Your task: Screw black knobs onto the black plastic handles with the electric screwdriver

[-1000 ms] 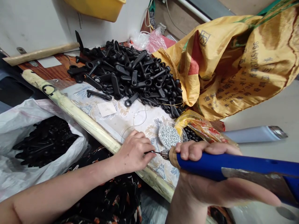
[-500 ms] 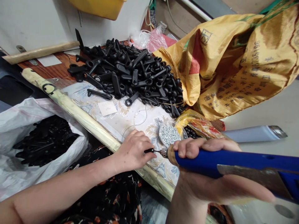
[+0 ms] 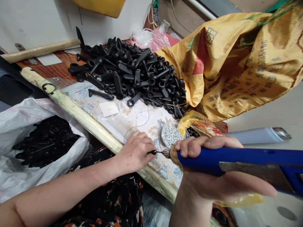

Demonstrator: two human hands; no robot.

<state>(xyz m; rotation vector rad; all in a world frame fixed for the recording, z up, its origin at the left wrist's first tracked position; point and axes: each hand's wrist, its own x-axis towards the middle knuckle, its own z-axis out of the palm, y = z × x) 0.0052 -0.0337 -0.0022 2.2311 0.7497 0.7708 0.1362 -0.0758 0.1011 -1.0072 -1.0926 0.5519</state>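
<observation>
My left hand (image 3: 137, 151) is closed around a small black plastic part (image 3: 152, 152), most of it hidden by the fingers. In my right hand (image 3: 201, 186) lies a blue electric screwdriver (image 3: 213, 160), fingers wrapped over its top and the thumb along its underside. Its thin bit meets the end of the black part; whether a screw sits there I cannot make out. Just beyond the bit stands a clear round tub (image 3: 172, 135) of small silver screws. Farther back is a heap of black plastic crank handles (image 3: 132, 71), one lying apart at the near side.
A yellow woven sack (image 3: 220, 63) lies right of the heap. At the left, a white bag (image 3: 82, 138) holds more black parts. A padded pale-yellow roll (image 3: 80, 115) runs along the table's near edge. A wooden-handled hammer (image 3: 42, 52) and a paper note (image 3: 109, 108) lie on the table.
Both hands keep their hold, with the bit still at the black part. The view has shifted very slightly; nothing else visibly moves.
</observation>
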